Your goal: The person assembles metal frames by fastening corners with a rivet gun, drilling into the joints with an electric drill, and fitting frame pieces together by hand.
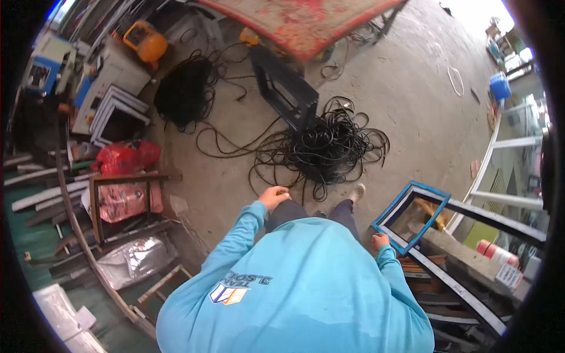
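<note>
My left hand (pixel 273 197) is beside my left knee, fingers loosely stretched toward it, with no object visible in it. My right hand (pixel 380 241) is closed at the near-left corner of a small rectangular window frame (pixel 428 189), which has blue film along its edges. The frame leans at my right side over other metal profiles. On the floor ahead of my feet lies a tangled heap of black rubber strip (pixel 329 144). A black metal stand (pixel 282 88) rises from the heap's far side.
A second black coil pile (pixel 185 91) lies ahead-left, near a yellow plastic item (pixel 146 41). A red-patterned table (pixel 306 23) stands in front. Metal profiles and a red bag (pixel 126 156) crowd the left; long dark profiles (pixel 459 288) extend on the right.
</note>
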Demonstrator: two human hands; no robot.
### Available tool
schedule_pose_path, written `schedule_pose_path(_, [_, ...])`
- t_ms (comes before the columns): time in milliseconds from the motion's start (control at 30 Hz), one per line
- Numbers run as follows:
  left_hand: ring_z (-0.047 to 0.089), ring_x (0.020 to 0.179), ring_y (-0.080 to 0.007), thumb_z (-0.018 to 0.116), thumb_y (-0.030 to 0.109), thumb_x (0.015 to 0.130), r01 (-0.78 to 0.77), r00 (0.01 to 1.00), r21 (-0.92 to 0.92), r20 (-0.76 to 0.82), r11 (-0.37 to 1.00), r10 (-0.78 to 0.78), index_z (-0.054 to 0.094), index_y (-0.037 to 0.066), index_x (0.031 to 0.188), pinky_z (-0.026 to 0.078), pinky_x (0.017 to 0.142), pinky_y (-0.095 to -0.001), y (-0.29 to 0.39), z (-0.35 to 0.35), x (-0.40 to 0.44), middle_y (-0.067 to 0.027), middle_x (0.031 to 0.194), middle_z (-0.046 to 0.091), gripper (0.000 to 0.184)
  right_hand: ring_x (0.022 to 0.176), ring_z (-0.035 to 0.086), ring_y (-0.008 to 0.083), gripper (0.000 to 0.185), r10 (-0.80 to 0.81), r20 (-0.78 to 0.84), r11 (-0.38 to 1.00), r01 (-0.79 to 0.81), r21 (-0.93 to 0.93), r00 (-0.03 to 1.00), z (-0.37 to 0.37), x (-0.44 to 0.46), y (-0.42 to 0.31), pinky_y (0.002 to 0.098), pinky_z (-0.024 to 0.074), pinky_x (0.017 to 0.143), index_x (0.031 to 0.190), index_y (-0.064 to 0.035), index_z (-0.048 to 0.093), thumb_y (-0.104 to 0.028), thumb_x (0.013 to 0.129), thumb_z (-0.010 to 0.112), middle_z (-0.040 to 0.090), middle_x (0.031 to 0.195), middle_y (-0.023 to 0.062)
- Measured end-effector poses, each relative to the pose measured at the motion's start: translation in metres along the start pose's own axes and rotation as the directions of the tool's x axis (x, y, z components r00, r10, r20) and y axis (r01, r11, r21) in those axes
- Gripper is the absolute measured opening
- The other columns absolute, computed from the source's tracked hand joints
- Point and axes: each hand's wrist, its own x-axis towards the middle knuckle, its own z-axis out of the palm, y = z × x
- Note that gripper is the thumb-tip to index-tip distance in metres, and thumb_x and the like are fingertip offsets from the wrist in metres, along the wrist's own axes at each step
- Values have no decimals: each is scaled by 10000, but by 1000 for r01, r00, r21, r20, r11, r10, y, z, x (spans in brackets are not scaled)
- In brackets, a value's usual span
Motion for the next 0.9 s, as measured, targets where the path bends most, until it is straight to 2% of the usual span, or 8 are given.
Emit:
schedule_pose_path(133, [536, 1222, -232, 617, 260, 940, -291, 932, -476, 56, 830, 359, 508, 33, 1364, 407, 1040, -379, 101, -50, -97, -103, 1359, 550, 493, 613, 612, 187, 266, -72, 158, 950, 116, -290, 985, 44, -42, -108, 326, 511, 559, 1050, 23, 658, -140, 841, 657, 646, 742, 84])
schedule_pose_path(200, [506, 1253, -275, 598, 215, 949, -508, 763, -590, 29, 627, 646, 493, 43, 1374, 396, 1044, -427, 166, -73, -155, -167, 1387, 508, 471, 620, 613, 171, 273, -278, 166, 866, 322, -383, 946, 68, -26, -143, 313, 504, 549, 1066, 38, 651, -135, 855, 635, 654, 757, 86])
schedule_pose_path(267, [484, 1252, -365, 584, 296, 956, -705, 475, -638, -99, 311, 874, 495, 58, 1371, 372, 1043, -499, 219, -84, -211, -240, 1382, 480, 487, 647, 629, 174, 301, -420, 151, 871, 445, -210, 895, 97, -8, -175, 345, 510, 587, 1066, 46, 663, -164, 856, 616, 671, 747, 109])
schedule_pose_path(333, [431, 1263, -440, 396, 666, 939, -749, -112, -611, -266, -258, 957, 506, -39, 1333, 302, 1063, -537, 259, -83, -232, -327, 1327, 490, 815, 677, 654, 179, 314, -467, 203, 855, 498, -144, 860, 130, -44, -235, 346, 524, 623, 1033, 47, 675, -198, 843, 626, 692, 795, 143])
schedule_pose_path(367, [475, 1194, -488, 313, 508, 1021, -803, -5, -590, -143, -89, 990, 562, 206, 1317, 264, 1038, -665, 271, -100, -268, -199, 1281, 565, 490, 718, 669, 228, 324, -468, 262, 805, 530, -267, 844, 147, -26, -245, 370, 531, 663, 1024, 38, 675, -221, 834, 635, 695, 839, 167])
schedule_pose_path(533, [446, 1217, -523, 300, 577, 1002, -763, 7, -636, -180, -111, 984, 537, 278, 1360, 219, 1055, -686, 268, -113, -298, -151, 1267, 592, 523, 996, 613, 429, 350, -531, 552, 325, 756, -568, 643, 234, -19, -310, 464, 499, 857, 1002, -8, 673, -306, 820, 648, 665, 1039, 236])
schedule_pose_path(667, [441, 1222, -527, 292, 590, 997, -782, 104, -615, -286, -99, 952, 532, 282, 1366, 214, 1057, -688, 239, -125, -295, -151, 1265, 593, 537, 1013, 636, 377, 355, -492, 586, 482, 762, -432, 644, 283, -62, -354, 434, 503, 865, 1075, -36, 666, -300, 839, 636, 680, 1030, 213])
schedule_pose_path(900, [432, 1232, -532, 278, 611, 989, -782, 117, -611, -335, -121, 935, 523, 290, 1376, 205, 1060, -691, 223, -145, -277, -151, 1263, 595, 559, 1026, 634, 370, 362, -405, 621, 350, 741, -573, 671, 308, -78, -332, 425, 494, 902, 1110, -35, 659, -281, 849, 608, 683, 1052, 201])
